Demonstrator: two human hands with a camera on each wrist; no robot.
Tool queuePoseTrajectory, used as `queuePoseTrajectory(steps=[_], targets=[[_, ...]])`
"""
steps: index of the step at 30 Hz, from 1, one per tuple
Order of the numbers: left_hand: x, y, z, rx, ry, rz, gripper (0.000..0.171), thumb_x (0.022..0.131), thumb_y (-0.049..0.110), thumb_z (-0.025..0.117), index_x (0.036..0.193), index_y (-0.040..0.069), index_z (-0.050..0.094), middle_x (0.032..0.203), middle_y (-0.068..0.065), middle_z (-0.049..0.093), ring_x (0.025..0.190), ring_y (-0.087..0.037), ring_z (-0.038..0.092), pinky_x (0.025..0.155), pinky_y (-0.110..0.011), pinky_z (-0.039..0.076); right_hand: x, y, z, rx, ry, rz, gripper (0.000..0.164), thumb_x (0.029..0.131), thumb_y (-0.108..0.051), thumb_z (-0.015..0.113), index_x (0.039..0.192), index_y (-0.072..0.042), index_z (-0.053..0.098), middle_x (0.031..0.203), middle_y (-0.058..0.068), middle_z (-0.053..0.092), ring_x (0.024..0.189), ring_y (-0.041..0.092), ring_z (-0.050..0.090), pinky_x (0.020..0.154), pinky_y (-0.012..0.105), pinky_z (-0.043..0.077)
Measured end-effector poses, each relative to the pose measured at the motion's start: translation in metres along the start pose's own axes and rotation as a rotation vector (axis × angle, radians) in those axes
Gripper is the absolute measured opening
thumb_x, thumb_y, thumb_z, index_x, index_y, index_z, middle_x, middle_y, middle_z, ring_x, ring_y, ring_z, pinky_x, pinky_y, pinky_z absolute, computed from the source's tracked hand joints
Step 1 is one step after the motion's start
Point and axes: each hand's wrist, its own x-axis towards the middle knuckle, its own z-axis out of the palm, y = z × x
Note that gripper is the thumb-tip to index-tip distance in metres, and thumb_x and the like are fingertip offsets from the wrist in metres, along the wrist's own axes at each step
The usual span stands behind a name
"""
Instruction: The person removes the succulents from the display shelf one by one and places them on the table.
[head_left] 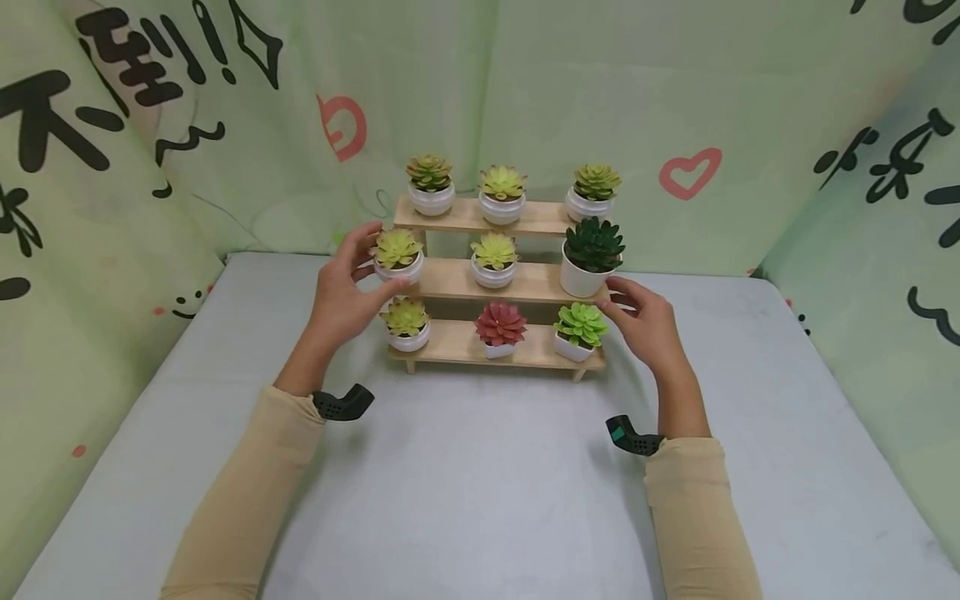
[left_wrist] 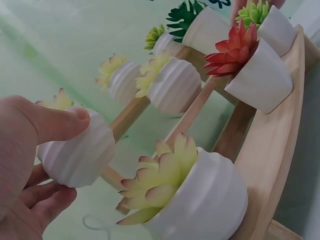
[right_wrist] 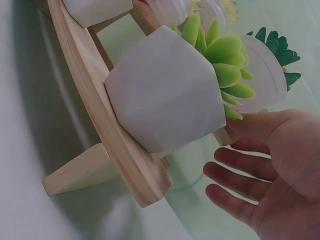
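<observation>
Gripping with left hand the white pot of the yellow-green plant, thumb and fingers curled around it, at the left end of the middle shelf of the wooden stand; seating of the base not visible; right hand with fingers apart, gripping nothing, near the shelf's right end, beside the dark green plant; contact there unclear; step in hand, apparently: positioning the pot; next, probably: set level, align with the centre plant, release without nudging the plant below.
</observation>
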Motion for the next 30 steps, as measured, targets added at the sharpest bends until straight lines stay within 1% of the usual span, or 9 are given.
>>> queuePoseTrajectory(steps=[5, 10, 18, 23, 30], targets=[[-0.001, -0.001, -0.005, -0.002, 0.027, -0.006, 0.074, 0.082, 0.015, 0.077, 0.145, 0.018, 0.039, 0.141, -0.011, 0.051, 0.129, -0.023, 0.05, 0.106, -0.039, 0.046, 0.001, 0.0, -0.002, 0.013, 0.0, -0.003, 0.052, 0.098, -0.029, 0.058, 0.143, -0.007, 0.046, 0.146, 0.016, 0.048, 0.13, 0.036, 0.05, 0.106, 0.05, 0.044], [-0.005, -0.004, -0.009, -0.01, 0.041, -0.01, 0.073, 0.083, 0.015, 0.077, 0.145, 0.019, 0.039, 0.142, -0.01, 0.051, 0.13, -0.023, 0.05, 0.106, -0.041, 0.046, 0.0, 0.002, -0.001, 0.014, -0.013, 0.011, 0.056, 0.098, -0.033, 0.057, 0.146, -0.008, 0.043, 0.148, 0.015, 0.046, 0.132, 0.035, 0.049, 0.106, 0.049, 0.044], [-0.012, -0.01, -0.016, -0.05, 0.069, 0.009, 0.073, 0.083, 0.012, 0.076, 0.146, 0.017, 0.038, 0.141, -0.011, 0.051, 0.128, -0.024, 0.051, 0.107, -0.042, 0.045, -0.001, -0.001, 0.0, 0.017, -0.024, 0.019, 0.057, 0.098, -0.032, 0.056, 0.147, -0.008, 0.041, 0.15, 0.016, 0.044, 0.133, 0.036, 0.047, 0.108, 0.049, 0.042], [-0.015, -0.014, -0.016, -0.057, 0.075, 0.008, 0.073, 0.083, 0.011, 0.076, 0.145, 0.016, 0.038, 0.14, -0.012, 0.052, 0.128, -0.024, 0.051, 0.106, -0.041, 0.046, 0.0, -0.002, 0.001, 0.016, -0.03, 0.016, 0.056, 0.098, -0.031, 0.056, 0.147, -0.007, 0.04, 0.15, 0.016, 0.043, 0.133, 0.036, 0.047, 0.108, 0.049, 0.042], [-0.014, -0.017, -0.015, -0.052, 0.087, 0.019, 0.072, 0.083, 0.01, 0.076, 0.145, 0.014, 0.039, 0.139, -0.013, 0.053, 0.128, -0.025, 0.051, 0.105, -0.042, 0.046, -0.001, -0.003, -0.001, 0.007, -0.021, 0.011, 0.055, 0.099, -0.03, 0.055, 0.147, -0.007, 0.041, 0.149, 0.017, 0.044, 0.132, 0.036, 0.048, 0.108, 0.049, 0.042]])
